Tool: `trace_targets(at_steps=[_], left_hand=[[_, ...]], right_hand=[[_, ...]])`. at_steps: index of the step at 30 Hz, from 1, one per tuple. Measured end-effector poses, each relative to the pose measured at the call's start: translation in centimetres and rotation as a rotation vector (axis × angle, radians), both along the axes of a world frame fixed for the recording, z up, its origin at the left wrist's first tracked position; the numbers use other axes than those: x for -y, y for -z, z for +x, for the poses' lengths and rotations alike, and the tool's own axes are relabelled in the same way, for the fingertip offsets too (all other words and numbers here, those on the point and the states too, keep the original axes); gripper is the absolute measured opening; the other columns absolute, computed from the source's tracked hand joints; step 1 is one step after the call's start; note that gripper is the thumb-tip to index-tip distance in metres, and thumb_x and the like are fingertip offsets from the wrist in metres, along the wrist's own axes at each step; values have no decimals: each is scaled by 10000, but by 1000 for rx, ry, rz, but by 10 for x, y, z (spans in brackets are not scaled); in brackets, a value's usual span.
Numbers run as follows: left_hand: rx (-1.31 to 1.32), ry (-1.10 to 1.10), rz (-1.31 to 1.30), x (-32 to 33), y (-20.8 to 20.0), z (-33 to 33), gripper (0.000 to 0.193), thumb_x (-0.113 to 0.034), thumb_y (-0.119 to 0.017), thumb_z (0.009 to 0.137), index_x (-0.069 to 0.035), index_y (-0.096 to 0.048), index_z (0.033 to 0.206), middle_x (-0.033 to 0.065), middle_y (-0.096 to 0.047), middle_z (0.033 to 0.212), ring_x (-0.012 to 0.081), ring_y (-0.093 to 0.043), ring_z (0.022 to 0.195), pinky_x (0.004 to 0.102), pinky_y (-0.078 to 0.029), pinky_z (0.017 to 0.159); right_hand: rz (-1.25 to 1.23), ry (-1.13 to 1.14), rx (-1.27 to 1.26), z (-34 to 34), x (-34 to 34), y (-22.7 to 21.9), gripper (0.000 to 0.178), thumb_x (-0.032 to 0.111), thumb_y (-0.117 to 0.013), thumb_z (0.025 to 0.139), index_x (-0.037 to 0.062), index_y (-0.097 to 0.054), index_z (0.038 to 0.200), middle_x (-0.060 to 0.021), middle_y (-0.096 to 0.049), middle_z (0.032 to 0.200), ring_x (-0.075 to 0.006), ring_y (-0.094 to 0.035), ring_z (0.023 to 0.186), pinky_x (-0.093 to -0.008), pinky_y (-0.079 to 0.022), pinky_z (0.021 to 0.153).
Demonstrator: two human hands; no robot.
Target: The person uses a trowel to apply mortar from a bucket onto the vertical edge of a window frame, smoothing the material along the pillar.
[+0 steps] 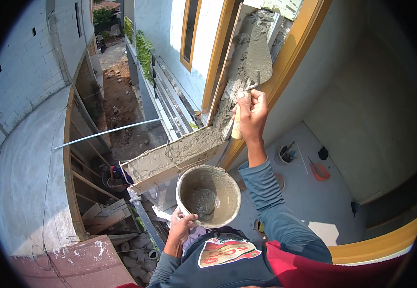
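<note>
My right hand (252, 111) is closed round the wooden handle of a trowel (259, 55). The trowel's blade, smeared with grey mortar, lies over the wet mortar (239, 67) in a narrow trough between a board and the yellow frame. In my left hand (181, 225) is the rim of a bucket (228, 197), held close against my body. Its inside is coated with mortar, and a little wet mortar sits at the bottom. Just beyond the bucket, a board-edged strip of mortar (170, 156) runs off to the left.
A yellow frame (285, 67) runs along my right side. Down on the floor (300, 192) stand a container of tools (287, 154) and an orange basin (319, 172). To the left, a drop opens onto a dirt alley (122, 96), crossed by a thin pale pole (112, 132).
</note>
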State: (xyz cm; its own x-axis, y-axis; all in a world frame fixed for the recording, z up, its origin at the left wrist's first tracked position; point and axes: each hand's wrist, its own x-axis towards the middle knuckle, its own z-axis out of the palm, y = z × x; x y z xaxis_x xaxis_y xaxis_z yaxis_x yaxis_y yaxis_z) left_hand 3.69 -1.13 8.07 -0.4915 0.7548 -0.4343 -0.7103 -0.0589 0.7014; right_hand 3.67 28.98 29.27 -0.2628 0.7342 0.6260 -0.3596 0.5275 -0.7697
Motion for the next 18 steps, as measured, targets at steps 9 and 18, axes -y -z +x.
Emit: trace_targets(at_steps=[9,18], left_hand=[[4,19,-35,12,4,-8,455,106,-634,751,-25,-575,1183,79,-686,940,156,-666,745,285,-574,589],[11,23,-21,8,17,-16,448,88,-651,739,-33,-586,1166,60,-692,911,132,-653,734,252,-538,567]], right_hand=[[70,209,39,-51,-39,29,249,187,-658,949,0,-517,1034,-65,-597,754,-102,-591,552,-273,-469,436],[36,229,-63,-36,-4,-22,263,163,-644,960,-22,-490,1065,-88,-593,795,-104,-574,548,-261,-476,427]])
